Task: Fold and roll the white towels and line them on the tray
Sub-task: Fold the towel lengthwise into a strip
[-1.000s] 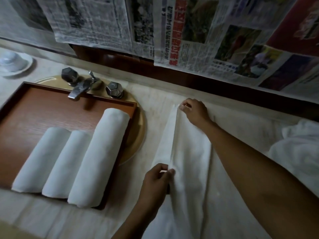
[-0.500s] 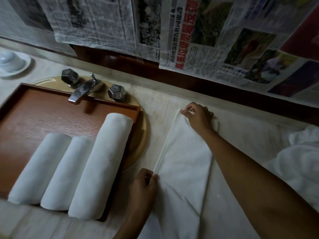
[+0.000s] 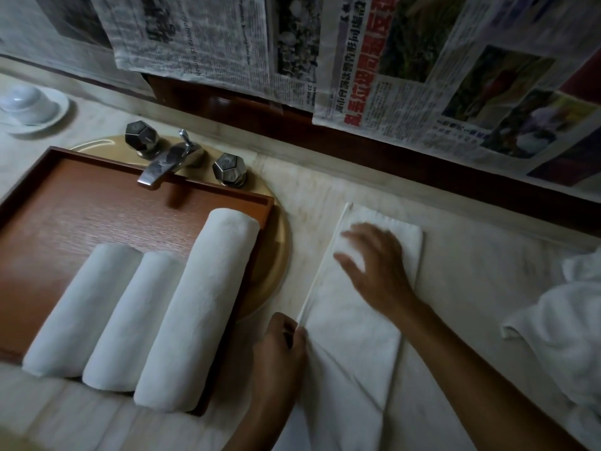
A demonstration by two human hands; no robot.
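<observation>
A white towel (image 3: 354, 333) lies folded into a long strip on the marble counter, right of the tray. My left hand (image 3: 279, 349) pinches its left folded edge near the front. My right hand (image 3: 374, 258) lies flat and blurred on the towel's far half, fingers spread. The brown wooden tray (image 3: 97, 209) sits over the sink and holds three rolled white towels (image 3: 192, 307) side by side at its right front; the rightmost roll is the longest.
A chrome tap with two faceted knobs (image 3: 185, 157) stands behind the tray. A heap of loose white towels (image 3: 566, 323) lies at the right edge. A white dish (image 3: 32, 105) sits far left. Newspapers (image 3: 422, 70) cover the wall behind.
My right hand let go of the towel's far corner and now lies flat on the cloth, moving toward me. The left hand keeps its pinch on the near left edge.
</observation>
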